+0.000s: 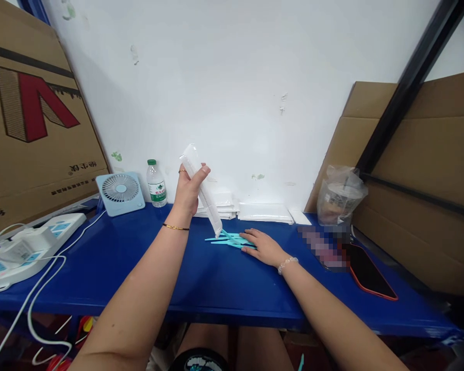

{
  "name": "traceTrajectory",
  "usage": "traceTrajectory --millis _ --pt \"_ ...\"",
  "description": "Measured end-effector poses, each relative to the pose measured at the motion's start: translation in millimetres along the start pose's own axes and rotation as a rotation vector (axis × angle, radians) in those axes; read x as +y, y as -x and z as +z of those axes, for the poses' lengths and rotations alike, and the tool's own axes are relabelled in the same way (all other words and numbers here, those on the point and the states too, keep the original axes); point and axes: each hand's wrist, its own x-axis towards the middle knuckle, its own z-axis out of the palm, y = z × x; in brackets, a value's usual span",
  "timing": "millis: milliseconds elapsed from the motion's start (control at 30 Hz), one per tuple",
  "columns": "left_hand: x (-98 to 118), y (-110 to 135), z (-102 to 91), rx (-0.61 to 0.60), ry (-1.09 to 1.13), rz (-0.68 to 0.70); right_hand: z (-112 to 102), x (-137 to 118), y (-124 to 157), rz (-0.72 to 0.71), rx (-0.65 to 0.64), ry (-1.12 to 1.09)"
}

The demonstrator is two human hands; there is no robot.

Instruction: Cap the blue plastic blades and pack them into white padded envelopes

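Observation:
My left hand [188, 189] is raised above the blue table [147, 273], closed round a long narrow clear plastic sleeve [203, 191] that slants down to the right. The sleeve's lower end touches a small pile of thin turquoise sticks [228, 240] lying on the table. My right hand [262, 246] lies flat on the right part of that pile, fingers stretched out over the sticks. A stack of more white sleeves [221, 204] rests against the wall behind the hands.
A small blue desk fan [120, 191] and a water bottle [156, 184] stand at the back left. A white power strip [27, 248] with cables lies far left. A bagged drink cup [339, 197] and a phone [368, 272] sit right. Cardboard boxes [31, 118] flank both sides.

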Motion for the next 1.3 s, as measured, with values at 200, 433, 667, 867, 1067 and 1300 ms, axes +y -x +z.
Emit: traceTrajectory --millis 200,433,667,867,1067,1300 --pt "0 3 4.7 -0.032 0.000 -0.008 1 0 0 -0.010 0.003 0.010" --pt "-17 -1 -0.6 0.013 0.083 -0.108 1 -1 0 -0.017 0.001 0.019" --pt "-48 -15 -49.3 0.352 0.230 -0.418 1 1 1 -0.022 0.010 -0.034" --pt "-63 -1 -113.3 0.635 -0.004 -0.205 0 1 2 -0.073 -0.011 -0.079" --pt "-35 -1 -138.9 0.280 -0.644 0.095 -4 -5 4 -0.094 -0.034 -0.110" --pt "-11 -1 -102.1 -0.178 -0.995 0.313 -20 18 12 0.075 0.287 -0.226"
